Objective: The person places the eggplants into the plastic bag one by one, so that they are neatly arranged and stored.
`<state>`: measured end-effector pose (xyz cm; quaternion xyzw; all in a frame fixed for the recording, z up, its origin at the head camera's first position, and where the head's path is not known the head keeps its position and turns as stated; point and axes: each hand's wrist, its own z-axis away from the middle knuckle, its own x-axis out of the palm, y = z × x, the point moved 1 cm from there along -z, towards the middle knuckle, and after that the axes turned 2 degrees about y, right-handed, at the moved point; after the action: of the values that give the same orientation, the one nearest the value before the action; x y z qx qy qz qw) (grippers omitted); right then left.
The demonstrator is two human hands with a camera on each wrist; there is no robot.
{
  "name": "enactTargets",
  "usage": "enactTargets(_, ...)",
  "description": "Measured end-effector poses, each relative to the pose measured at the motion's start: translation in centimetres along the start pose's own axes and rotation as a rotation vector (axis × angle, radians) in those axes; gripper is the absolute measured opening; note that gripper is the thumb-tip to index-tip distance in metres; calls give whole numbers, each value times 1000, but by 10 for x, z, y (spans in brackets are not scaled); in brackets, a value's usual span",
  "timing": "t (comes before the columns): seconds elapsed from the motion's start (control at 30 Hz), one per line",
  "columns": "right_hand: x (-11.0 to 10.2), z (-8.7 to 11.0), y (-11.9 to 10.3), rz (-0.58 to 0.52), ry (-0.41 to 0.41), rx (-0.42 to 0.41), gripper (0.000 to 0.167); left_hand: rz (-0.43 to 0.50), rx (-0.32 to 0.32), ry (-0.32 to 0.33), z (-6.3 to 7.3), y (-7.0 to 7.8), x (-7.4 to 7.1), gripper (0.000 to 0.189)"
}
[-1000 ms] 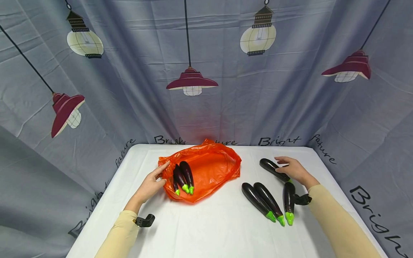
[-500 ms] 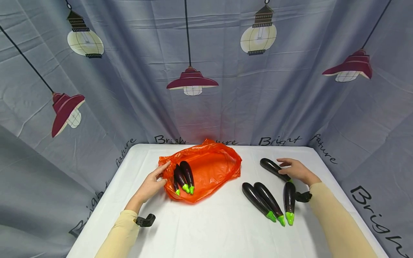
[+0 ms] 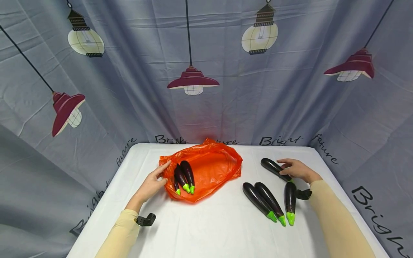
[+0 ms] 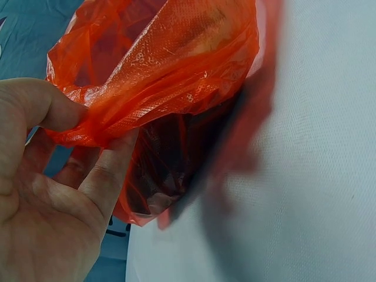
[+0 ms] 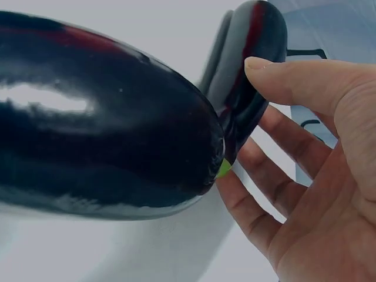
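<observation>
My left hand (image 3: 154, 184) pinches the left rim of an orange-red plastic bag (image 3: 214, 170); the thumb and fingers hold the film in the left wrist view. Several dark purple eggplants with green stem ends, one of them a small eggplant (image 3: 187, 173), lie in the bag's left part. On the right, my right hand (image 3: 298, 170) holds a long eggplant (image 3: 270, 165) at the back of a group, thumb on one side and fingers along the other. That eggplant lies on the table, its green end close to another eggplant (image 3: 290, 197), which looms large in the right wrist view.
Two more eggplants, the leftmost eggplant (image 3: 256, 199) and its neighbour (image 3: 269, 199), lie side by side nearer the front. All rests on a white-covered table (image 3: 206, 229). A grey-blue curtain (image 3: 206, 114) with printed lamps hangs behind its back edge.
My right hand has shifted slightly, its thumb and fingers settling around the back eggplant. The left hand and the bag stay where they were.
</observation>
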<state>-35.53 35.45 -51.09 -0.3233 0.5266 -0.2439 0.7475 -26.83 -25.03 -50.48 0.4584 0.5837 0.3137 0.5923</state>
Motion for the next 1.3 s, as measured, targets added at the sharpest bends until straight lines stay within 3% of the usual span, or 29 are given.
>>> enactTargets(0.23,-2,-6,2,-35,-17,13,69,3,-3,0,0,-1,-1,76)
enactTargets(0.73,-5,-7,-2,20,-65,45,73,-12,8,8,0,-1,-1,76)
enactTargets(1.3,-4,-11,0,16,-62,81,76,-2,8,4,1,1,-1,75)
